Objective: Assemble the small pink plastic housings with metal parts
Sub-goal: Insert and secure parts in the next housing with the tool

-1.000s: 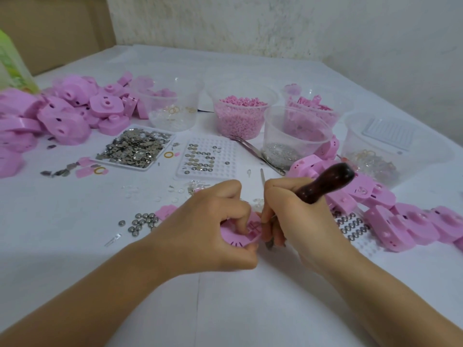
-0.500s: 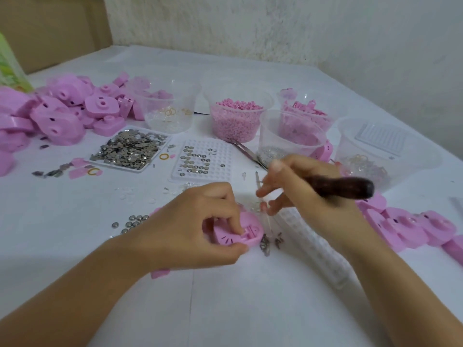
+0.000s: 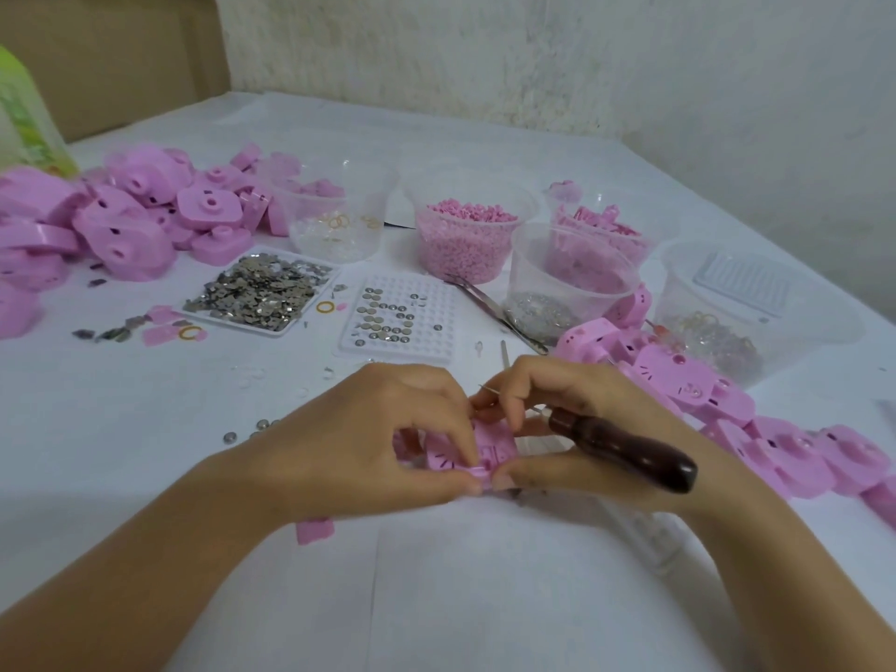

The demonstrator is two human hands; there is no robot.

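Small pink plastic housing (image 3: 489,446) at mid-table, left hand (image 3: 368,443) and right hand (image 3: 582,429) meeting on it, both pinching its edges, right also gripping dark wooden-handled pick (image 3: 625,451), white table (image 3: 145,429) carrying clear plastic tubs (image 3: 465,235), tray of metal discs (image 3: 262,288), stained white wall (image 3: 533,55) standing behind.

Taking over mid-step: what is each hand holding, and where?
Left hand grips the pink housing by its left side. Right hand holds the dark-handled tool by the handle's front end, also pinching the housing's right side.
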